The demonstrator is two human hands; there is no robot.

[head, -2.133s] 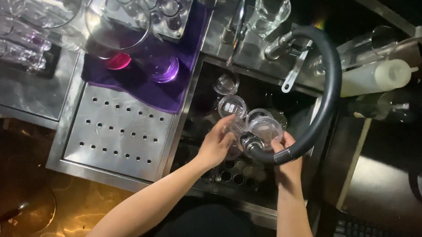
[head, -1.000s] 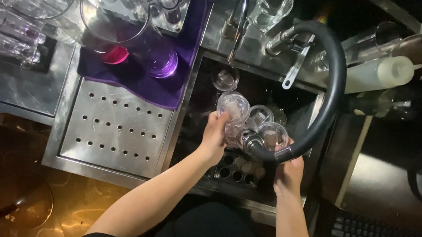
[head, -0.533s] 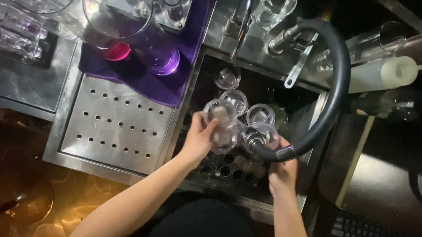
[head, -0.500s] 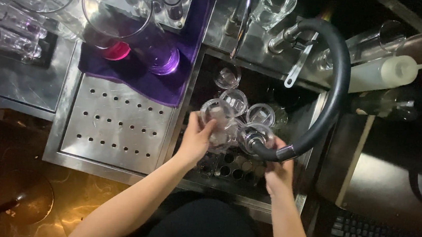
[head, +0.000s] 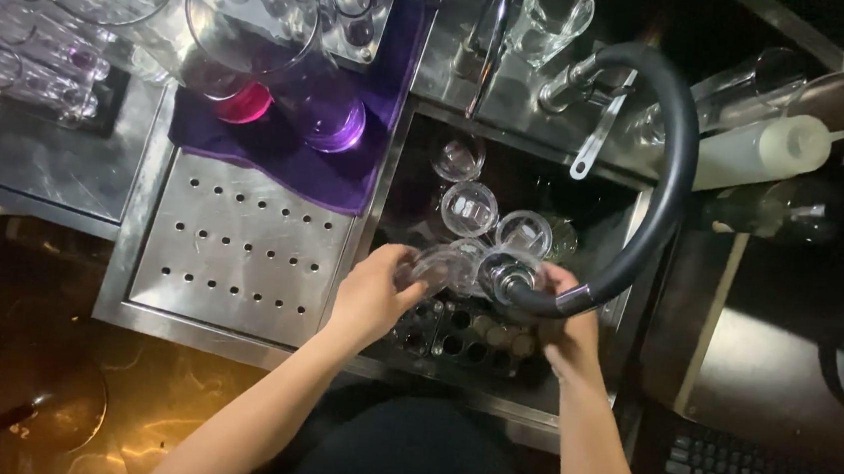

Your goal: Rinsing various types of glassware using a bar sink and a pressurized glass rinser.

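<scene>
Left hand [head: 369, 298] (lower now) closed on glass [head: 437, 266], right hand [head: 565, 329] gripping spray hose [head: 659, 185].

The left hand [head: 372, 298] has drawn back toward the near edge of the sink [head: 627, 313], tipping its clear glass [head: 440, 266] onto its side. The right hand [head: 565, 334] has slid nearer too, bringing the spray nozzle [head: 504, 279] of the black hose [head: 673, 167] up against that glass.
</scene>
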